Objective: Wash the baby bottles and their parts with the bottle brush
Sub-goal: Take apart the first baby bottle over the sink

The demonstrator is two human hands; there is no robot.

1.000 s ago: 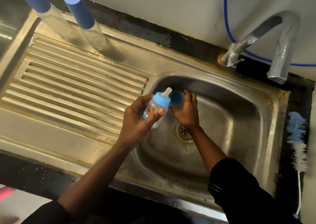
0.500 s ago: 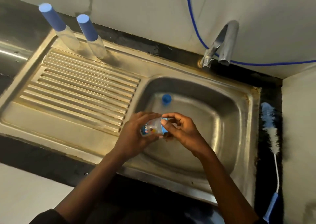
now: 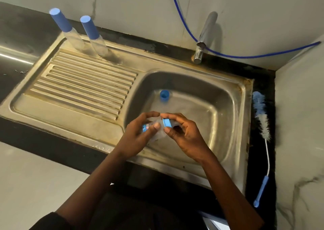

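Steel filled most of my view: the sink with its ribbed drainboard on the left, set into a dark tabletop, the tap at the back wall. Two tall bottles with blue caps stood at the rear of the drainboard. The bottle brush lay along the tabletop just right of the basin, untouched. A blue cap rested on the basin floor.

Over the basin, my left hand wrapped around the small clear baby bottle, thumb pressed on its side, while my right hand pinched its blue collar between thumb and fingers. The teat was hidden from me.

The bottle looked like thin plastic, so I judged it light, slightly yielding and likely slippery once wet. Best held around the body, with the ridged collar taken at its rim for twisting.
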